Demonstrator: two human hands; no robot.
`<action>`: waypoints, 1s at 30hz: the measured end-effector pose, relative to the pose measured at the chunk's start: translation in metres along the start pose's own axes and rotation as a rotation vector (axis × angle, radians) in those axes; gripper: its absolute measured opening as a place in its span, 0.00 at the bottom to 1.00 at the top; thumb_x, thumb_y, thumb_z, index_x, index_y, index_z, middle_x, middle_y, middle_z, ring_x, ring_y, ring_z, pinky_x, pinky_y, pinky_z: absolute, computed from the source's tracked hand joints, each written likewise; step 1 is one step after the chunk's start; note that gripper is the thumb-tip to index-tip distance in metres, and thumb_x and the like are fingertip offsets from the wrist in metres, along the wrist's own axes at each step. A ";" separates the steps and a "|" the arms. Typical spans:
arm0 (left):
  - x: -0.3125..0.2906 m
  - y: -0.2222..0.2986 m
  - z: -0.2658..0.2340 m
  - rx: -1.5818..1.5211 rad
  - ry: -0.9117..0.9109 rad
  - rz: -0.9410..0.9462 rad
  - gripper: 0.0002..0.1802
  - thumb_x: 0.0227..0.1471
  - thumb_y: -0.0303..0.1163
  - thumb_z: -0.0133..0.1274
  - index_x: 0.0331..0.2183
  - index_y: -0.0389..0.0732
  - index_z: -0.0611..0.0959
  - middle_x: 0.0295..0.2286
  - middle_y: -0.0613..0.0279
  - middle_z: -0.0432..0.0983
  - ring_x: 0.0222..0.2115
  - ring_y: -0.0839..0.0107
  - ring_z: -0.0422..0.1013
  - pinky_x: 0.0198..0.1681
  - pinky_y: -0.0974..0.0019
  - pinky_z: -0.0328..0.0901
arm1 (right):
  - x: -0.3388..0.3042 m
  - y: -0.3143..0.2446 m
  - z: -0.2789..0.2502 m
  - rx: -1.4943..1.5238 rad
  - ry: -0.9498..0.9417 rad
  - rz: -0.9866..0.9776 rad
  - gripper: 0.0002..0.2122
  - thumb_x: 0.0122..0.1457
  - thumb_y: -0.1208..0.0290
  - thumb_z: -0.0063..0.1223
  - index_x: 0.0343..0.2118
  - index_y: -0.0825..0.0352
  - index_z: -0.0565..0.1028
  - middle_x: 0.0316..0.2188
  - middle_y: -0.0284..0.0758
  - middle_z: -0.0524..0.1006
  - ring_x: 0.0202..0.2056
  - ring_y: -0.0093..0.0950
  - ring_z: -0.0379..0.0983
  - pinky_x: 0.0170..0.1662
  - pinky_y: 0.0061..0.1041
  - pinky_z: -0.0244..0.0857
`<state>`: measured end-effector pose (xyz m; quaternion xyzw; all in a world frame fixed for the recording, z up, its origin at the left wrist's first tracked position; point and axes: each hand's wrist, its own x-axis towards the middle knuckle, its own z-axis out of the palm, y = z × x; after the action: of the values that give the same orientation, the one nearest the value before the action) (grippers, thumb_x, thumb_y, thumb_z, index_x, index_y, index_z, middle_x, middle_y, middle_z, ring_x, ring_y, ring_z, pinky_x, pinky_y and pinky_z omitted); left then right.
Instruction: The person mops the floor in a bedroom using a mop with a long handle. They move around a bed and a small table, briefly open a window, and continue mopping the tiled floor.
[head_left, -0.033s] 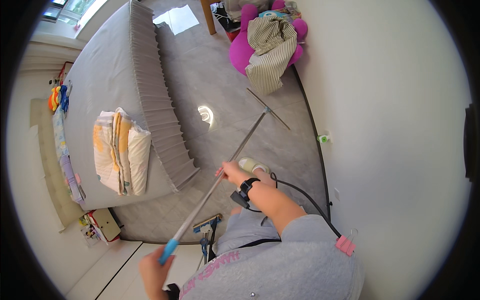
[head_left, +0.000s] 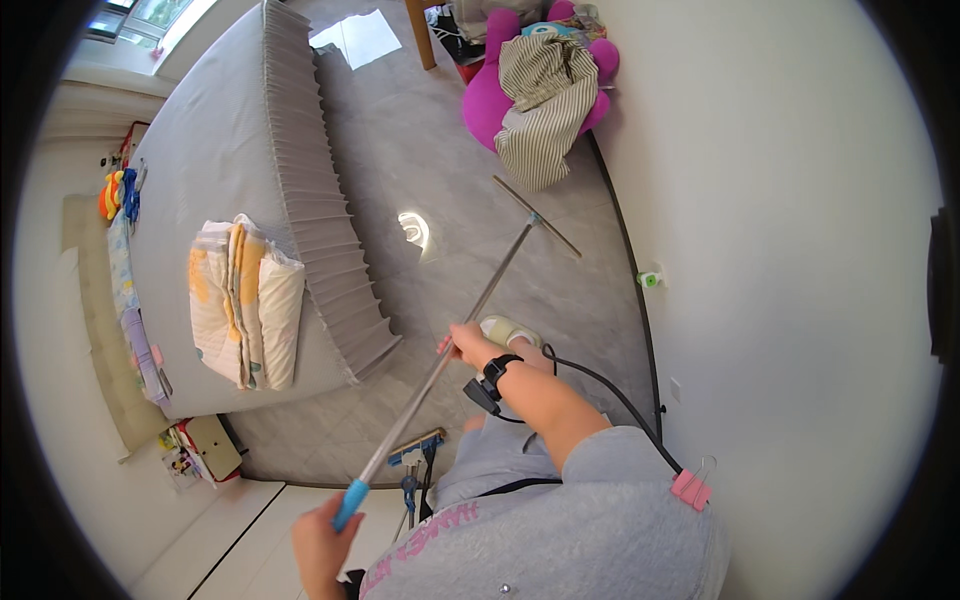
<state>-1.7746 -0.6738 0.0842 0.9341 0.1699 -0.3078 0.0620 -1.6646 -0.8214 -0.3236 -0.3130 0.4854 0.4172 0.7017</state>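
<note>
A long-handled floor squeegee (head_left: 405,412) slants across the floor in front of me. My left hand (head_left: 322,540) is closed round the blue grip (head_left: 350,505) at the near end of its metal pole. Farther up the pole, my right hand (head_left: 468,345) wraps it about midway, with a black watch-like band (head_left: 500,370) on that wrist. The squeegee's thin crosswise blade (head_left: 536,217) rests on the grey tiled floor (head_left: 400,150), between the bed and the right wall.
On the left stands a bed (head_left: 215,130) with a pleated grey skirt and a folded quilt (head_left: 245,305). A magenta plush seat (head_left: 485,110) under striped cloth sits ahead. Another floor tool (head_left: 415,448) stands near my legs. A black cable (head_left: 610,390) runs beside my right arm.
My left hand and the blue grip have shifted slightly to the right. My right hand has moved very little, and the blade stays in nearly the same spot.
</note>
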 end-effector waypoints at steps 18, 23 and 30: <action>-0.078 -0.013 0.016 -0.822 -0.235 -0.632 0.21 0.45 0.32 0.52 0.41 0.30 0.73 0.25 0.53 0.74 0.26 0.72 0.68 0.30 0.69 0.63 | 0.008 0.058 0.081 -0.698 -0.126 0.090 0.07 0.54 0.74 0.37 0.26 0.73 0.66 0.16 0.41 0.70 0.17 0.35 0.73 0.20 0.34 0.70; -0.110 -0.056 0.105 -0.772 -0.352 -0.547 0.21 0.47 0.32 0.52 0.43 0.32 0.72 0.30 0.51 0.74 0.31 0.73 0.68 0.35 0.70 0.63 | 0.015 0.090 0.050 -0.766 -0.201 0.185 0.08 0.53 0.74 0.39 0.28 0.76 0.63 0.18 0.44 0.72 0.18 0.37 0.73 0.18 0.36 0.69; -0.168 -0.044 0.054 -1.029 -0.334 -0.736 0.19 0.47 0.28 0.51 0.42 0.31 0.73 0.31 0.53 0.74 0.32 0.73 0.68 0.35 0.71 0.63 | -0.046 0.132 -0.018 -0.726 -0.137 0.438 0.09 0.54 0.73 0.41 0.27 0.77 0.63 0.21 0.43 0.71 0.22 0.39 0.74 0.24 0.38 0.71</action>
<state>-1.9464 -0.6917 0.1401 0.6056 0.5923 -0.3290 0.4174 -1.7974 -0.7894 -0.2904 -0.4008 0.3143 0.7199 0.4716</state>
